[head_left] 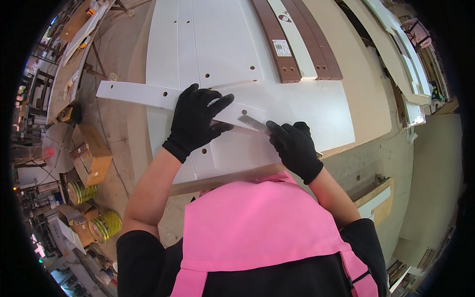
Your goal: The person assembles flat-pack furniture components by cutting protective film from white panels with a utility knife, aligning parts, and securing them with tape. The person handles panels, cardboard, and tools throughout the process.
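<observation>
The left hand's [198, 116] black-gloved fingers, half spread, grip the middle of a long white holed strip [136, 93], its long axis running from their far left to their near right. The right hand's [293, 143] fingers, closed, pinch a flat grey metal blade [253, 123] pointing leftward over the strip's right end, which lies nearer them.

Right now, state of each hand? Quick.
Left hand: closed around the narrow white board, fingers on its edges.
Right hand: closed, holding a flat metal blade against that board.
</observation>
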Demonstrator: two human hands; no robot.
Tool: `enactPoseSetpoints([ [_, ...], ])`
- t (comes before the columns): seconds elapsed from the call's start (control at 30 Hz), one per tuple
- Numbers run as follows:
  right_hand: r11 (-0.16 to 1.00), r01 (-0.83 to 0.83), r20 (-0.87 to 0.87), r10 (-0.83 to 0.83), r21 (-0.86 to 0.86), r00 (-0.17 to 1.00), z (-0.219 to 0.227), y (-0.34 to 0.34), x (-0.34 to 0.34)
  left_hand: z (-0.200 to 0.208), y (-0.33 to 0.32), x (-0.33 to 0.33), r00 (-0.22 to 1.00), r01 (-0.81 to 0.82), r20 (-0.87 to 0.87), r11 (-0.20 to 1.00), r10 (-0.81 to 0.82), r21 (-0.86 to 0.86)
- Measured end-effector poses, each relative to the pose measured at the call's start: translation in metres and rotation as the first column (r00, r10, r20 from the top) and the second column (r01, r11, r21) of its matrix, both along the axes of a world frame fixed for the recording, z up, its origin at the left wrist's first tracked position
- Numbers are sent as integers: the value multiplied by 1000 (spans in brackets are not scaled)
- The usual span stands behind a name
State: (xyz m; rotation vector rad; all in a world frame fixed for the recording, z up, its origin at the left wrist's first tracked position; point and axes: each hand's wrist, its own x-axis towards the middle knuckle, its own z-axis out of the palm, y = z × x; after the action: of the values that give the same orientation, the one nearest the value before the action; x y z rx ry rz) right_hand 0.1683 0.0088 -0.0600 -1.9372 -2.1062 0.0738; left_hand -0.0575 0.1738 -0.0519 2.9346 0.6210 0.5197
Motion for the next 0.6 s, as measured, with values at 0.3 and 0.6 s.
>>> enactPoseSetpoints([
  [0.3, 997, -61, -88, 65, 44, 994, -7, -8, 4, -1, 1, -1, 999, 7, 51, 1000, -8, 8],
  [0.6, 871, 160, -879, -476, -465, 35, 12, -4, 14, -1, 0, 0, 998, -8, 61, 999, 11, -51],
])
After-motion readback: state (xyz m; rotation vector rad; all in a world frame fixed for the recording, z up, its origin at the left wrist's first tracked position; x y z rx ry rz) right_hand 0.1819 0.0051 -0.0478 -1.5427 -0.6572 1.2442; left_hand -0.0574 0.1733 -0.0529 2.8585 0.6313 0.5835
